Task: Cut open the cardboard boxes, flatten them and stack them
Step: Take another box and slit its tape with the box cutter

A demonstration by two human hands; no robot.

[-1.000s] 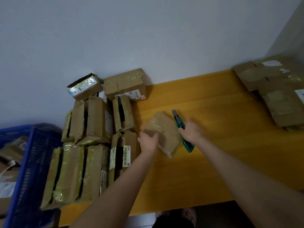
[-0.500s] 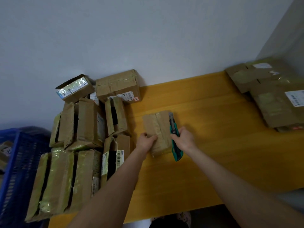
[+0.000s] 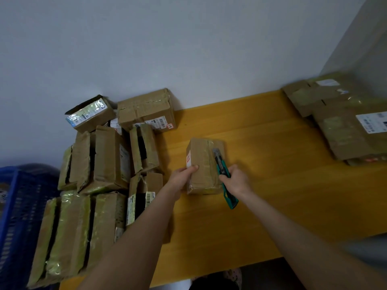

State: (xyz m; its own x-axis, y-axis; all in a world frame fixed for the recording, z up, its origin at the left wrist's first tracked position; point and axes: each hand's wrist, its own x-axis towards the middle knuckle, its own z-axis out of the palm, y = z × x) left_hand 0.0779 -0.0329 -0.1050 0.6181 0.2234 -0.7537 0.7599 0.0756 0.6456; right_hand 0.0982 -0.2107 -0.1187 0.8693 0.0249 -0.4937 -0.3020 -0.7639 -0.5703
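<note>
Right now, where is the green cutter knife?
In the head view, the green cutter knife is in the right hand, its blade end over the small box that the left hand holds on the yellow table.

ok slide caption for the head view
Left hand grips a taped cardboard box on the wooden table; right hand holds a green utility knife at its top.

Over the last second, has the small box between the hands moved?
Yes. The small box has turned: it sat skewed to the back edge of the table; now its long sides run roughly square to it.
</note>
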